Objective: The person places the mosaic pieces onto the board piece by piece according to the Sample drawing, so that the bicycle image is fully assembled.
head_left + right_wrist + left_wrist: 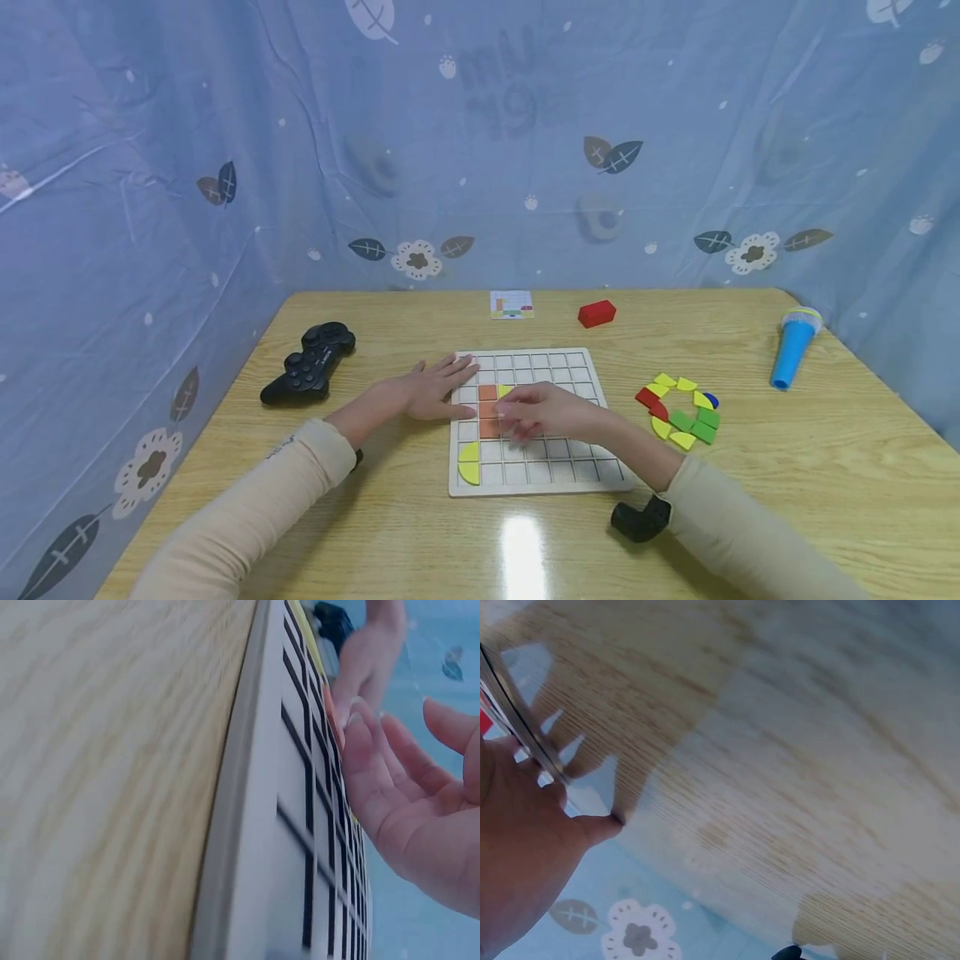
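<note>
Blue cloth [480,125] hangs past my spread left hand [435,392]. My right hand [551,410], empty I think, is by orange blocks [487,408].

The surface [405,533] holds one board [558,472], three orange squares [487,409], three green pieces [703,432], one controller [311,364], one card [512,305], one microphone [793,350] and one red block [597,314].

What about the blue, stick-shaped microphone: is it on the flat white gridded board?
No, the microphone lies on the light-brown wooden table, well right of the board.

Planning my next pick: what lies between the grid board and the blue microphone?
In the head view, a rough ring of coloured pieces separates board and microphone.
</note>
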`<control>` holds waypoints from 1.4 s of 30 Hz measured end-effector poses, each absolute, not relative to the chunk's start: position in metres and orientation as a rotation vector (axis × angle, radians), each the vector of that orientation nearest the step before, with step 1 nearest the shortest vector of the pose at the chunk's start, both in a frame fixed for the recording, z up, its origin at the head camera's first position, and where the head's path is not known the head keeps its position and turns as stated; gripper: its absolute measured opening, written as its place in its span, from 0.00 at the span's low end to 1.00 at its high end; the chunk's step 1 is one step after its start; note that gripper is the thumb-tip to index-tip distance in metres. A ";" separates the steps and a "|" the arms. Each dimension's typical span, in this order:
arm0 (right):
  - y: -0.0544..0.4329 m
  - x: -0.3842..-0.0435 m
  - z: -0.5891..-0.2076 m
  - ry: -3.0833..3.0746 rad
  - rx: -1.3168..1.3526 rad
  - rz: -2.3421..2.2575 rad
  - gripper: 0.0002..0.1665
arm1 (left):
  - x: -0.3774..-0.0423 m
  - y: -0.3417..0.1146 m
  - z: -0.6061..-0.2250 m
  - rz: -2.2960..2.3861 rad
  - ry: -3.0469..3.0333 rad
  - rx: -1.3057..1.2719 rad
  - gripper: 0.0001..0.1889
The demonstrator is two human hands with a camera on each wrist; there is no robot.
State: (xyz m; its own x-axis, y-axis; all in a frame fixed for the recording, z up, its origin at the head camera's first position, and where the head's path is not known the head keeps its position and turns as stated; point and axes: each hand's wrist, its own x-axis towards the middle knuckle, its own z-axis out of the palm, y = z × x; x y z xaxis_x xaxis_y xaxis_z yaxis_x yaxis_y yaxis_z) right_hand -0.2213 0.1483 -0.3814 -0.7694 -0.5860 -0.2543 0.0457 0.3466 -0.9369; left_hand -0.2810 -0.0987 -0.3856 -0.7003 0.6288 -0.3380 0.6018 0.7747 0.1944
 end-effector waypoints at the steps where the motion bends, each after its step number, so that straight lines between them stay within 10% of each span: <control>1: 0.153 -0.222 -0.382 2.029 -0.468 -1.460 0.24 | -0.280 -0.099 -0.384 0.103 2.580 0.937 0.44; 42: 0.334 -0.187 -0.382 2.072 -0.211 -1.792 0.36 | -0.282 -0.099 -0.384 0.124 2.567 0.950 0.44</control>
